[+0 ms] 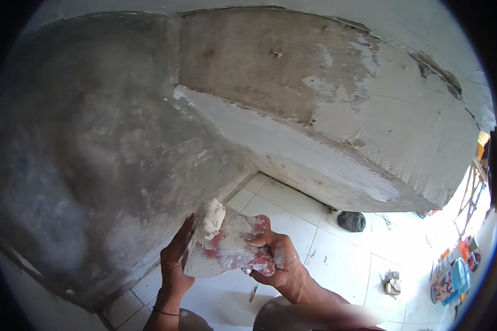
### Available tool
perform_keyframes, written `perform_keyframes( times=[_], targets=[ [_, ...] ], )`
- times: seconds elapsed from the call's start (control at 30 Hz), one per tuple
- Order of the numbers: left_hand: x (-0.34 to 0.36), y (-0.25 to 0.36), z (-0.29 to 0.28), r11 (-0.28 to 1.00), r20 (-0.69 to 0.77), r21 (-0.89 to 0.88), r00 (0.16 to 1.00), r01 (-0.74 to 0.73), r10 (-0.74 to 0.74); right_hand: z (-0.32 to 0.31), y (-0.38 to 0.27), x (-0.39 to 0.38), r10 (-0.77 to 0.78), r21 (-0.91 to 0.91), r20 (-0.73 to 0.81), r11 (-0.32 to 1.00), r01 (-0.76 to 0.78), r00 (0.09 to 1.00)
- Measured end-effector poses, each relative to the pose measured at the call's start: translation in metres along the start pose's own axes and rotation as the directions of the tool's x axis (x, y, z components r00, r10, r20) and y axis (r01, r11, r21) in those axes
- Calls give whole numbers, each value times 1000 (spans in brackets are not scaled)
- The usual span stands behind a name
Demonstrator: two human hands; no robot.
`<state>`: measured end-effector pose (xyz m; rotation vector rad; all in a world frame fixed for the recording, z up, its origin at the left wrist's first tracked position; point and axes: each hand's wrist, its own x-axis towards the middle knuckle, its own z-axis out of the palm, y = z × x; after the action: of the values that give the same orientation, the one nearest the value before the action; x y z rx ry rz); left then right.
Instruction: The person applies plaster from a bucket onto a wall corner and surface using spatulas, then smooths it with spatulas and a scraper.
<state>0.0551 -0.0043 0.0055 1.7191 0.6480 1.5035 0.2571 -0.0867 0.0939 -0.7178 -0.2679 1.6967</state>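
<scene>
In front of me I hold a flat red board (226, 254) with wavy edges, heavily smeared with white putty. A thick lump of putty (212, 219) sits on its upper left part. My left hand (176, 265) grips the left edge, its fingers mostly hidden behind the board. The right side is held by my right hand (286, 262), thumb on top and the other fingers underneath. Whitish smears mark this hand. Whether a separate scraper lies under the putty I cannot tell.
A grey plastered wall (110, 149) stands at the left. Ahead, a ledge (292, 143) juts out beneath a patchy wall (248, 66). On the white tiled floor (337, 254) lie a black bag (352, 221), a crumpled packet (392, 283) and a blue-lidded tub (450, 281).
</scene>
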Motion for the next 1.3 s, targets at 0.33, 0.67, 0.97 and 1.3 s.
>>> perform_keyframes(
  times=[0.33,0.67,0.97,1.3],
  targets=[
    [42,-5,17,487,396,-337,591,806,-703,31,-30,-21,-165,96,118,983,154,979],
    [-56,-188,93,-113,800,-369,254,923,-544,41,-21,-89,-552,53,158,832,552,818],
    [-67,-233,109,-286,835,-157,-27,945,-549,141,-51,-184,-974,-931,-40,-45,361,-223],
    [-62,-228,81,-244,808,-239,53,940,-587,217,-103,23,-841,-717,439,-115,-687,-317]
  ],
)
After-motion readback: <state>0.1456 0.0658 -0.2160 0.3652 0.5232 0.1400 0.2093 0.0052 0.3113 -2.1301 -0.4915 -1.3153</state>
